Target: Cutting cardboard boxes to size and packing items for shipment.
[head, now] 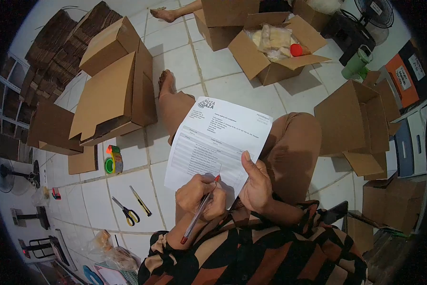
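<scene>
A printed paper sheet [199,142] with a logo, text blocks and a lined table rests over my lap, tilted. My left hand [202,196] grips a clear-barrelled ballpoint pen with red ends [195,221], its tip on or just above the lower part of the table. At the sheet's lower right edge my right hand [257,183] holds the paper, thumb on top and the other fingers mostly hidden. On the tiles to the left lie scissors [127,212] with black and yellow handles and a yellow utility knife [141,201].
A tape dispenser [114,160] stands left, near stacked cardboard boxes [106,89]. Ahead, an open carton [263,71] contains bagged goods and a red-lidded item. Another open carton [349,117] is at right, near a green tumbler [356,63]. Another person's bare foot [163,14] shows at the top.
</scene>
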Motion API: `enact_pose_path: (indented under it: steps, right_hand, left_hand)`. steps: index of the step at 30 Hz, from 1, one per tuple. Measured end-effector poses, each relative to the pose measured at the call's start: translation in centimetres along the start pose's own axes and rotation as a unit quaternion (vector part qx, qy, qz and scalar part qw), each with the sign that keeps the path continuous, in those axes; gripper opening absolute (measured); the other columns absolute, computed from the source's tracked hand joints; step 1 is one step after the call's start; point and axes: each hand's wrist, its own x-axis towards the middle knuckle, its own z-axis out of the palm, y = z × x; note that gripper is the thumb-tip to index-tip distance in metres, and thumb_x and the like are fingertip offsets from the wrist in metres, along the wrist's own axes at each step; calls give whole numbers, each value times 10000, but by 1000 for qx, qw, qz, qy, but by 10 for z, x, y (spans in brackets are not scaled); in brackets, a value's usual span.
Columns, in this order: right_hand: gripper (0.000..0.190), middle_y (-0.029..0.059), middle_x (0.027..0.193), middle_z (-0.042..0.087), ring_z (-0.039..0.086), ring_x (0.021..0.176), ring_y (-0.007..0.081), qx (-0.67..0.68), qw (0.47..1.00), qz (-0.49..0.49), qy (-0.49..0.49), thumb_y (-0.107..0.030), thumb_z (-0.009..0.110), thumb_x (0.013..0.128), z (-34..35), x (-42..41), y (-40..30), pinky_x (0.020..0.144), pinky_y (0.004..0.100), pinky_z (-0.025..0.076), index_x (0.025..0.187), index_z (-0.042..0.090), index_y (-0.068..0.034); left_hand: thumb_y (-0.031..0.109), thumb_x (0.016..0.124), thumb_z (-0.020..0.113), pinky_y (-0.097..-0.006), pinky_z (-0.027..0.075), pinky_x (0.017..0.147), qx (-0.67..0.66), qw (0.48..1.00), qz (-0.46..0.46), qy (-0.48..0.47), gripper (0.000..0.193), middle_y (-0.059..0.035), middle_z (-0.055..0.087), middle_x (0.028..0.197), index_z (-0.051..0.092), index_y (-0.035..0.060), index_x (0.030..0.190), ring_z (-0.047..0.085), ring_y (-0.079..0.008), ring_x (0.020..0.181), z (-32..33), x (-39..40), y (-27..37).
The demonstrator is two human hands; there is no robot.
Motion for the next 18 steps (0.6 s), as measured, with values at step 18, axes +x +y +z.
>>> enact_pose_path:
  steps: [18]
  right_hand:
    - [434,164,1234,483,483,1132,237,6,1000,3,-4,-280,352,960,1,1,0,970,378,371,1240,394,48]
  left_hand:
    - [-13,571,586,-236,394,413,-2,1000,6,0,143,-99,534,536,447,21,586,502,-152,413,-1,-3,-2]
